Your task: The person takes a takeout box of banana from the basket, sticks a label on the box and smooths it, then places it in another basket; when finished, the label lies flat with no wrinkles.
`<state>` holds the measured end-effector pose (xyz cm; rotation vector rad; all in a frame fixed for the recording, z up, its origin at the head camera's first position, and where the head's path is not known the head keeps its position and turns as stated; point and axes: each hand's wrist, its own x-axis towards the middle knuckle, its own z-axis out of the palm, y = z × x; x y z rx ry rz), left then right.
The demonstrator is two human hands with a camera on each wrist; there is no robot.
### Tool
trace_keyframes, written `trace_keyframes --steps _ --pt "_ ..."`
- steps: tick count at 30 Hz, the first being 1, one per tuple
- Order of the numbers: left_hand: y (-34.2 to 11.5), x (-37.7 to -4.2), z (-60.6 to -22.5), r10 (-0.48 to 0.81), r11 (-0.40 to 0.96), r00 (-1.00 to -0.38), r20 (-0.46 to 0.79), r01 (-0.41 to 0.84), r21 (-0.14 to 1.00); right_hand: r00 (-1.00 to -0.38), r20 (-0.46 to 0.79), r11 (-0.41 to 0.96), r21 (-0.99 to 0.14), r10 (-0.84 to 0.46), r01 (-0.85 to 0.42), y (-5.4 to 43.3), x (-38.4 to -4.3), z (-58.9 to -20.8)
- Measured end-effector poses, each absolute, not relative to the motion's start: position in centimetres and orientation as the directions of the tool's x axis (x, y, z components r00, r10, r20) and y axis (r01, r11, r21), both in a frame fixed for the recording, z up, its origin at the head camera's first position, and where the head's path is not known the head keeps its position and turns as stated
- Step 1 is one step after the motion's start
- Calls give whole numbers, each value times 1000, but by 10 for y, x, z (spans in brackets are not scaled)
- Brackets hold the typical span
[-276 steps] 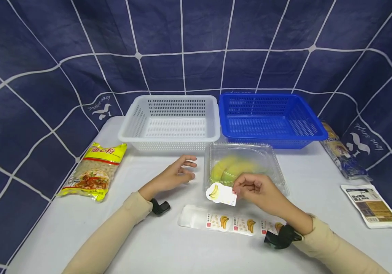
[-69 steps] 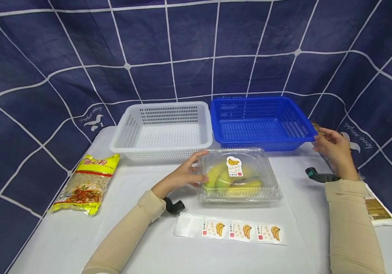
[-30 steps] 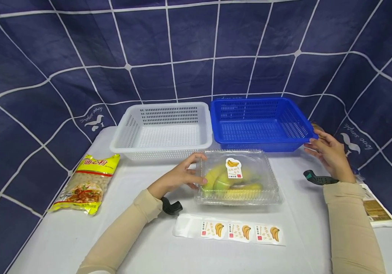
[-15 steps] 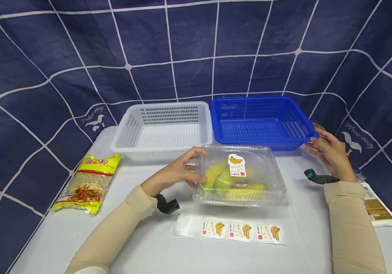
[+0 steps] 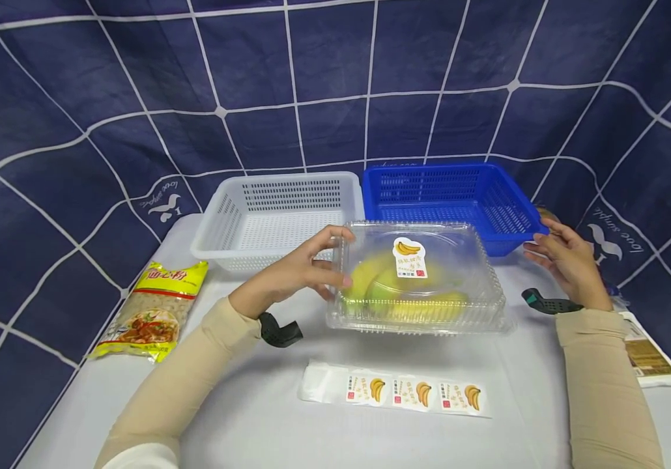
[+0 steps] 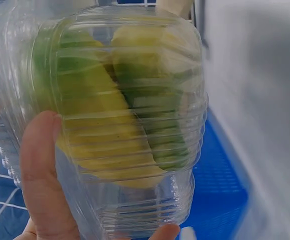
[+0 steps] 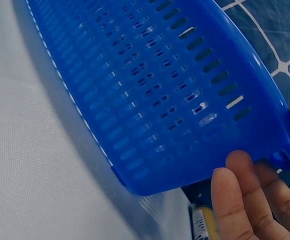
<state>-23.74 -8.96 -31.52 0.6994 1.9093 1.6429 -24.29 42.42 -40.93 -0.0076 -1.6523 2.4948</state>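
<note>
My left hand (image 5: pixel 300 268) grips the left side of a clear plastic clamshell box (image 5: pixel 458 260), raised off the table and tilted. Yellow-green bananas (image 5: pixel 382 286) lie inside; the left wrist view shows the fruit (image 6: pixel 110 125) through the ribbed wall. A white banana sticker (image 5: pixel 410 259) is on the lid. At the right, my right hand (image 5: pixel 570 264) holds the near right corner of the blue basket (image 5: pixel 502 244). In the right wrist view the thumb is at the rim, the other fingers (image 7: pixel 230 205) below it. The box hides part of the basket's front.
Left of the blue basket stands a white basket (image 5: pixel 277 260). A strip of banana stickers (image 5: pixel 397 389) lies in front of the box. A yellow food bag (image 5: pixel 150 312) lies at the left. At the right are a flat white-and-brown packet (image 5: pixel 652 352) and another package, mostly behind the right hand.
My left hand has lifted the box off the table, up toward the baskets. Its sticker went on the lid earlier. My right hand moved from the sticker to the blue basket's corner and stays there.
</note>
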Motion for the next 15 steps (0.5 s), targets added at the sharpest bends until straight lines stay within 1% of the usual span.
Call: trace_keyframes --steps 8,15 --pt "-85 -246 -291 662 125 -749 -29 72 990 -987 56 -340 -935 149 -105 424 -243 -409" --pt "-79 -260 -280 655 127 -756 -22 81 989 -987 75 -384 -915 140 -124 423 -242 -410"
